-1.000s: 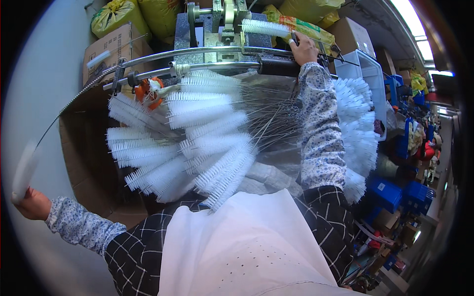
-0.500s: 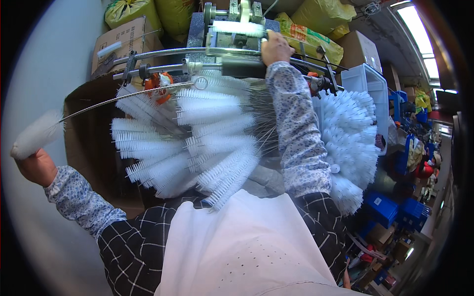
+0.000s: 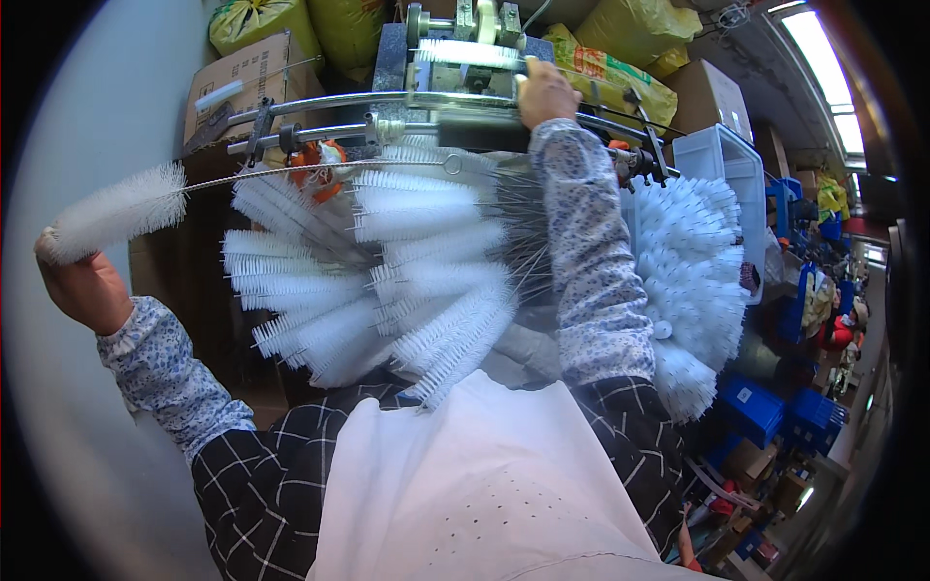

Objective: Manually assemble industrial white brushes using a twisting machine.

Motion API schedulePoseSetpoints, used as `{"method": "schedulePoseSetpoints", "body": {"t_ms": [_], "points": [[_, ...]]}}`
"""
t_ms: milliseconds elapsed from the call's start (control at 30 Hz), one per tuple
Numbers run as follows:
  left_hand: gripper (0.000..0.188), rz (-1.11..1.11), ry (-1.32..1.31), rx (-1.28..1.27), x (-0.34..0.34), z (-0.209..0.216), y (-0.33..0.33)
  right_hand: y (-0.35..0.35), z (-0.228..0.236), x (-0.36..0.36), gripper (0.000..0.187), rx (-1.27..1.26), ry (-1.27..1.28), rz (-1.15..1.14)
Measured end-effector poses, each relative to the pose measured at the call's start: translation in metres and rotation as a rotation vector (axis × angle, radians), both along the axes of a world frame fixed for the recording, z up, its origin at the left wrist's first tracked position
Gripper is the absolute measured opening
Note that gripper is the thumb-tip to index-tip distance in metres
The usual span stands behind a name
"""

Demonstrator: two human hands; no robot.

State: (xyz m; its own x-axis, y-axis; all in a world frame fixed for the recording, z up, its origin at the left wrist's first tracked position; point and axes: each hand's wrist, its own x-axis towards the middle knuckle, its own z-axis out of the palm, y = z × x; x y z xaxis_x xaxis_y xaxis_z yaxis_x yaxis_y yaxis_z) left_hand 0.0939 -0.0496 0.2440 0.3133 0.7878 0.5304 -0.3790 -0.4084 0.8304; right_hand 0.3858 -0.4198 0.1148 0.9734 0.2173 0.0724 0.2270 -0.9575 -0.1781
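My left hand (image 3: 85, 289), at the far left, closes round the bristled end of a white bottle brush (image 3: 121, 208). Its twisted wire stem stretches right to a ring above the pile of brushes. At the top, another white bottle brush (image 3: 468, 54) lies across the machine (image 3: 390, 63). My right hand (image 3: 549, 95) is at that brush's right end, fingers curled; what they grip is hidden. Below the machine's rails (image 3: 339, 101) lies a heap of white bottle brushes (image 3: 426, 237), their wire stems under my right forearm.
More white brushes (image 3: 683, 261) stand packed to the right, against a pale plastic crate (image 3: 719, 145). Cardboard boxes (image 3: 242, 82) and yellow sacks (image 3: 620, 82) surround the machine. Orange wrapping (image 3: 318, 167) hangs on the rail. Blue bins (image 3: 754, 407) sit at the lower right.
My left hand has moved right and slightly up with its brush, whose ringed end has shifted right over the pile. My right hand stays at the machine.
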Motion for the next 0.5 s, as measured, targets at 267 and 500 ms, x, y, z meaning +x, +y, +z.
{"method": "schedulePoseSetpoints", "body": {"t_ms": [267,500], "points": [[0.023,-0.016,0.032,0.013,0.002,-0.010,-0.004,-0.098,-0.025,0.047,0.038,0.027,-0.059,0.010],[0.020,-0.158,0.117,-0.016,0.037,-0.020,-0.042,-0.138,-0.021,0.096,0.036,-0.089,-0.197,0.075]]}}
